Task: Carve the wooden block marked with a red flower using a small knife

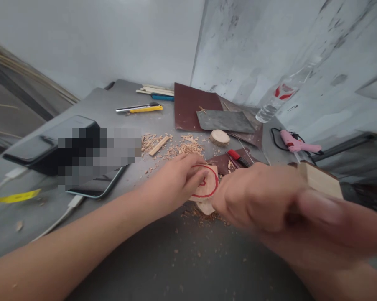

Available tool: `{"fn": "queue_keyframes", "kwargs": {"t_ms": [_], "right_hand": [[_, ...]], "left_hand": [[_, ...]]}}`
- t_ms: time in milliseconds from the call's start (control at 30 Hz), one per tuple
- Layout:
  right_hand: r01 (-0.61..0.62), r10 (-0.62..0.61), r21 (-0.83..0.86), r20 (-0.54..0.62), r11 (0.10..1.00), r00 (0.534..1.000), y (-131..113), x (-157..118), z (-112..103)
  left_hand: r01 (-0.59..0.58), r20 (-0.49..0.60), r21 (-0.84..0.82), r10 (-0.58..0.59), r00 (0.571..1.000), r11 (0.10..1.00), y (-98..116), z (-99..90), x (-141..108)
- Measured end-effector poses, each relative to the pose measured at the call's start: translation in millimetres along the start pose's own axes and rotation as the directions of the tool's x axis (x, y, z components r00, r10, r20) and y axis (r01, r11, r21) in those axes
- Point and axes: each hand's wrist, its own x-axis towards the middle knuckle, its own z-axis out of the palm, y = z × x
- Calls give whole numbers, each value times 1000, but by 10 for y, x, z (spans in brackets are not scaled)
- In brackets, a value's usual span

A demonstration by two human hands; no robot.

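Wood piece (211, 184) with a red ring lies grasped by the left hand (176, 182), just left of the nearer, curled right hand (263, 200), its contents hidden.

Think of the wood board (212, 171) as the middle of a clock. The left hand (176, 179) is on it at 9 o'clock, and the right hand (266, 200) is just beside it, near 3. Past the left hand at 9 lies a phone (97, 186). Shavings (191, 148) lie at 11. Farther off, a cutter (146, 108) sits between 10 and 11, and sticks (157, 89) at 11. Behind, near 12, is a big sheet (187, 106). The wood slice (220, 138) sits between 12 and 1, a bottle (279, 98) between 1 and 2, and a glue gun (298, 144) at 2.
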Motion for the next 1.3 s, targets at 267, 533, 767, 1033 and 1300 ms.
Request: {"fn": "queue_keyframes", "kwargs": {"t_ms": [267, 533, 767, 1033, 1300], "right_hand": [[106, -107, -35, -17, 994, 994, 157, 4, 40], [167, -167, 12, -40, 986, 985, 182, 44, 33], [149, -148, 20, -50, 989, 988, 96, 46, 48], [220, -218, 65, -43, 973, 975, 181, 61, 38], [232, -232, 56, -10, 971, 973, 208, 16, 13]], "left_hand": [[-22, 20, -4, 22, 1000, 1000, 23, -39, 20], [-24, 8, -15, 24, 1000, 1000, -11, -12, 23], [-34, 8, -17, 34, 999, 999, -5, -8, 24], [-23, 11, -11, 24, 1000, 1000, -2, -17, 18], [-21, 11, -6, 21, 1000, 1000, 16, -24, 29]]}}
